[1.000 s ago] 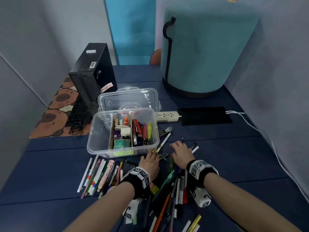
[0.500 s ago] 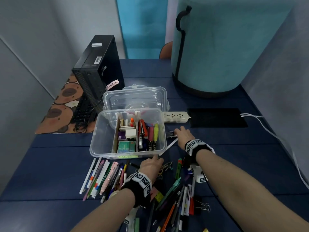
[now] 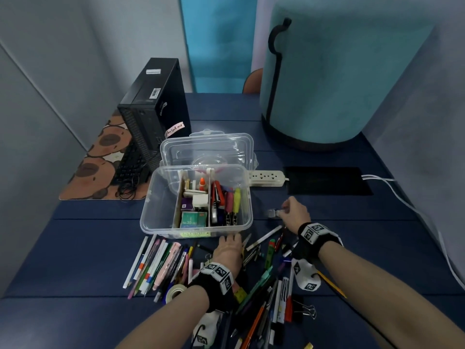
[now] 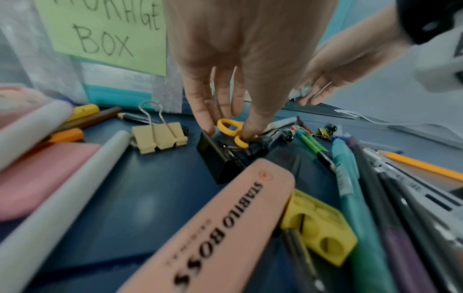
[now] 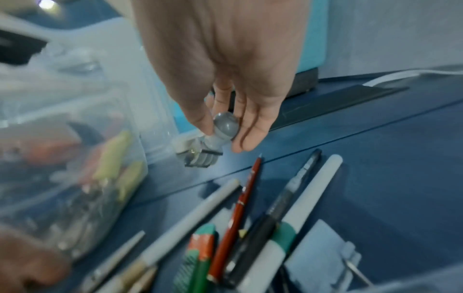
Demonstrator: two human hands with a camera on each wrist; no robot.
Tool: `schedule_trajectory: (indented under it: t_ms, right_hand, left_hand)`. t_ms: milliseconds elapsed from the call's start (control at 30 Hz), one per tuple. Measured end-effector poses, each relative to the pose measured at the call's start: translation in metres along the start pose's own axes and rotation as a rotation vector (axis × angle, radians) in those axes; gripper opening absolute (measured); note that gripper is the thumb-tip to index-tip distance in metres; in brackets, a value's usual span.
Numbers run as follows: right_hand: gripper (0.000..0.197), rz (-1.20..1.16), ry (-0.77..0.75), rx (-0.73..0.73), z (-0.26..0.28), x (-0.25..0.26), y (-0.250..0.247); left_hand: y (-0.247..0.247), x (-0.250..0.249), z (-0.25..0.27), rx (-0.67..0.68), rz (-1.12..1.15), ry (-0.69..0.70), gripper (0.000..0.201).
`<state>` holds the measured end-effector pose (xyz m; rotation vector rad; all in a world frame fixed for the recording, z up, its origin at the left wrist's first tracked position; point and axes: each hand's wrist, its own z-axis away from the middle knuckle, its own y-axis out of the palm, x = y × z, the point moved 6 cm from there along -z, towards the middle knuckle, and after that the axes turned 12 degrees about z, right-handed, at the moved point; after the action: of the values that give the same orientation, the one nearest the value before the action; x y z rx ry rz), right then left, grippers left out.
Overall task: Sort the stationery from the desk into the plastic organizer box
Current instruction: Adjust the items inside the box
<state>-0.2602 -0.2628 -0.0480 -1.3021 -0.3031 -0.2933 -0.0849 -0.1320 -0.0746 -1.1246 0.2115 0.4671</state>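
Observation:
The clear plastic organizer box (image 3: 161, 210) stands mid-desk, with stationery in its middle and right compartments. Pens and markers (image 3: 156, 263) lie in front of it. My left hand (image 3: 230, 239) is just before the box front; in the left wrist view its fingertips (image 4: 246, 132) pinch the handles of small yellow scissors (image 4: 226, 123) beside a black binder clip (image 4: 218, 158). To the right of the box, my right hand (image 3: 284, 211) pinches a small grey-knobbed piece (image 5: 224, 124) with a clear ribbed base, held just above the desk.
The box lid (image 3: 206, 149) leans behind the box. A power strip (image 3: 266, 178), a black mat (image 3: 327, 181) and a teal cylinder (image 3: 327, 79) stand behind at the right. A computer tower (image 3: 153, 109) is at back left. A white cable (image 3: 415, 210) runs along the right.
My right hand left the pen pile, reached to the right of the box and took hold of the grey-knobbed piece. My left hand stayed in front of the box.

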Motion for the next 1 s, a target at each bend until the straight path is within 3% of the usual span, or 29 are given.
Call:
schedule_trajectory:
  t_ms: [167,267,367,433,533,700,767,867,1000]
  right_hand:
    - [0.014,-0.604,0.137,0.049,0.017,0.003,-0.026]
    - [0.011,-0.892,0.073,0.079,0.026,0.032,-0.050]
    - [0.007,-0.979,-0.041,0.103,0.037,0.075,-0.068]
    - [0.010,-0.864,-0.135,0.135,0.044,0.102,-0.066]
    - [0.012,-0.459,-0.249,0.161,0.052,0.130,-0.050]
    - [0.006,0.100,-0.352,0.289,0.059,0.153,-0.031]
    - [0.013,0.260,-0.397,0.308,0.060,0.162,-0.031]
    - [0.016,0.409,-0.489,0.273,0.062,0.172,-0.034]
    - [0.018,0.511,-0.550,0.280,0.058,0.171,-0.026]
  left_hand:
    - [-0.017,-0.007,0.015,-0.016,-0.087,0.133,0.029]
    - [-0.032,-0.014,0.033,-0.028,-0.114,0.218,0.020]
    - [-0.050,-0.014,0.055,-0.077,-0.061,0.287,0.018]
    - [-0.062,-0.009,0.071,-0.089,-0.012,0.329,0.016]
    - [-0.092,0.005,0.091,-0.157,0.084,0.345,0.016]
    - [-0.164,0.037,0.104,-0.445,0.293,0.355,0.022]
    - [-0.186,0.037,0.098,-0.540,0.344,0.354,0.019]
    - [-0.196,0.021,0.073,-0.503,0.351,0.330,0.018]
    - [-0.186,-0.002,0.032,-0.317,0.261,0.338,0.018]
